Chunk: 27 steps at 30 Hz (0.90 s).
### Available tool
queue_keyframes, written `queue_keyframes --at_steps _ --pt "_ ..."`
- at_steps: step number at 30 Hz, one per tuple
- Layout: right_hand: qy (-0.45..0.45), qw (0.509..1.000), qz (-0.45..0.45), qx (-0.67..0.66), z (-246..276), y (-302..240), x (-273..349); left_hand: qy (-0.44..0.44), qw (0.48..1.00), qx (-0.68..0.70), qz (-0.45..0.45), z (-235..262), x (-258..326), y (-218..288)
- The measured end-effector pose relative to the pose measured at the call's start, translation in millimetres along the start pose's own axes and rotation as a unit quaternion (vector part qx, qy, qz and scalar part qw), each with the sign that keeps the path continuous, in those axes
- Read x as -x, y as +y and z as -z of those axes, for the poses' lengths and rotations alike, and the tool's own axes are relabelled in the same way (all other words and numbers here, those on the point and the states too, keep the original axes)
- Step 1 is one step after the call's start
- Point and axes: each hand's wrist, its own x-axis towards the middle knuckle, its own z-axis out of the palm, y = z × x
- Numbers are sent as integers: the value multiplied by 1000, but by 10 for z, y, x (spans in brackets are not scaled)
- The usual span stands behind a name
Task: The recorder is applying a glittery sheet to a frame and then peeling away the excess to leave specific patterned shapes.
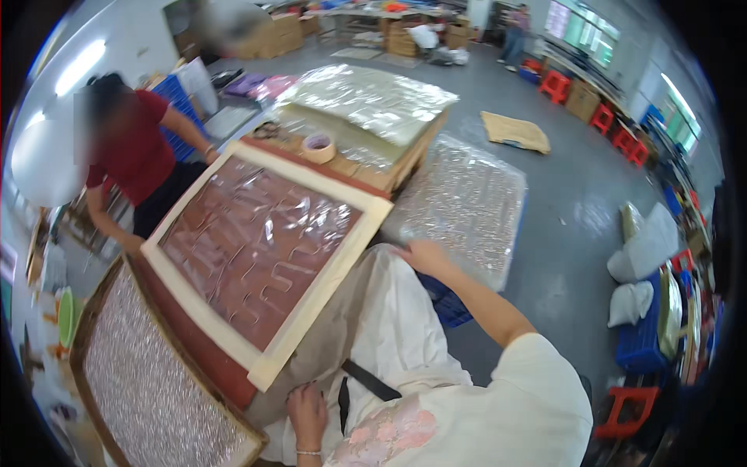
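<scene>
Framed sheet [264, 241] lying ahead of our left hand [307, 414]
We're resting the right hand [426, 258] by our knee [381, 262], can't tell if either's gripping tbh

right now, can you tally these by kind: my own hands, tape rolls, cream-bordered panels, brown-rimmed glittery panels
Own hands: 2 (left hand, right hand)
Tape roll: 1
Cream-bordered panel: 1
Brown-rimmed glittery panel: 1
Total: 5
</scene>
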Motion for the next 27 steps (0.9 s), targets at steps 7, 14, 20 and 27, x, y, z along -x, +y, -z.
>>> queue_keyframes --at_steps 7,14,20,27 --pt "-375 908 105 -153 -290 -107 586 76 968 -63 232 254 707 -116" --pt "-782 592 149 -124 -291 -1101 1256 82 909 146 382 255 706 127" --pt "-482 832 263 -84 -402 -1317 1415 102 914 307 247 37 384 744" --pt "-403 813 414 -70 -393 -1740 1632 -155 961 -16 229 -717 536 357"
